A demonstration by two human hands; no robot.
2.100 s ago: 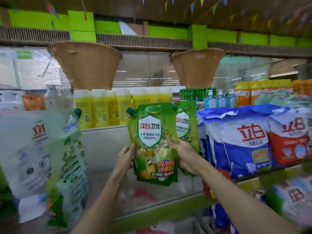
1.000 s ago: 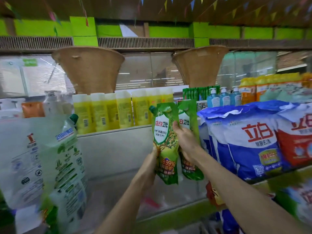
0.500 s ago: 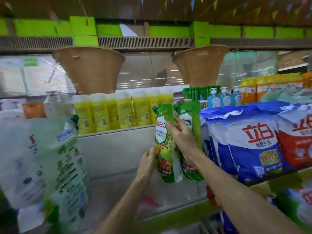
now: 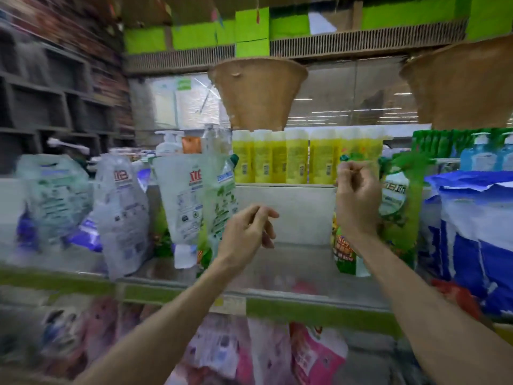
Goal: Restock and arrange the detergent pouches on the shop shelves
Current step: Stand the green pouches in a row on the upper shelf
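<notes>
The view is motion-blurred. A green detergent pouch (image 4: 343,255) stands on the shelf (image 4: 305,309), touching a second green pouch (image 4: 399,207) on its right. My right hand (image 4: 356,201) covers the first pouch's upper part, fingers curled at its neck just under the cap. My left hand (image 4: 247,232) hangs in the shelf gap left of it, fingers loosely curled, holding nothing. White and green pouches (image 4: 186,201) lean further left, and another white pouch (image 4: 122,215) is beyond them.
Large blue and white bags (image 4: 477,232) fill the shelf's right end. Yellow bottles (image 4: 280,159) line a raised ledge behind. Two woven baskets (image 4: 258,93) hang overhead. Pink pouches (image 4: 313,357) sit on the shelf below. Dark cubby shelving (image 4: 41,107) is at far left.
The view has swung left. My left hand has let go of the green pouch and drawn back left. The pouch now stands beside the second green one, my right hand higher on it.
</notes>
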